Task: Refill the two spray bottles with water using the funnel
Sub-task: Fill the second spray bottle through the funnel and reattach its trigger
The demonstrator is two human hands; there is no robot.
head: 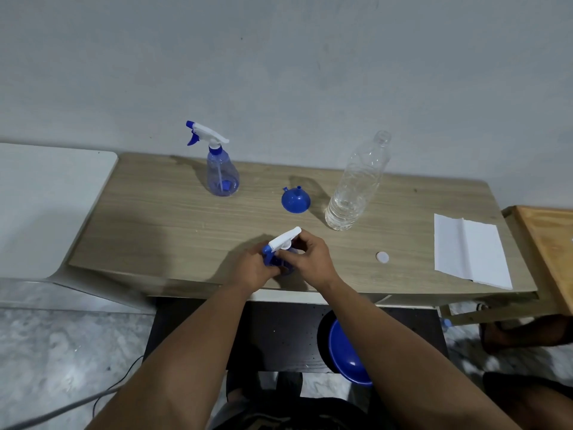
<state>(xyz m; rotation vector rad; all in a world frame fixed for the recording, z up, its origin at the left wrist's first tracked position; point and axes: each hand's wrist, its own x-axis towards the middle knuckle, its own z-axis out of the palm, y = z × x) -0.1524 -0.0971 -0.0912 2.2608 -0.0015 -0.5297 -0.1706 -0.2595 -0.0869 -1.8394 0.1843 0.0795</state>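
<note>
A blue spray bottle with a white trigger head stands near the front edge of the wooden table. My left hand grips its blue body from the left. My right hand pinches the white head and collar from the right. The bottle's body is mostly hidden behind my fingers. A second blue spray bottle stands upright at the back left, its head on. A blue funnel lies mouth-down in the middle. A clear water bottle, uncapped, holds a little water at its bottom.
A white cap lies right of my hands. A folded white paper towel rests at the table's right end. A white surface adjoins on the left, a wooden one on the right. A blue bowl sits below the table.
</note>
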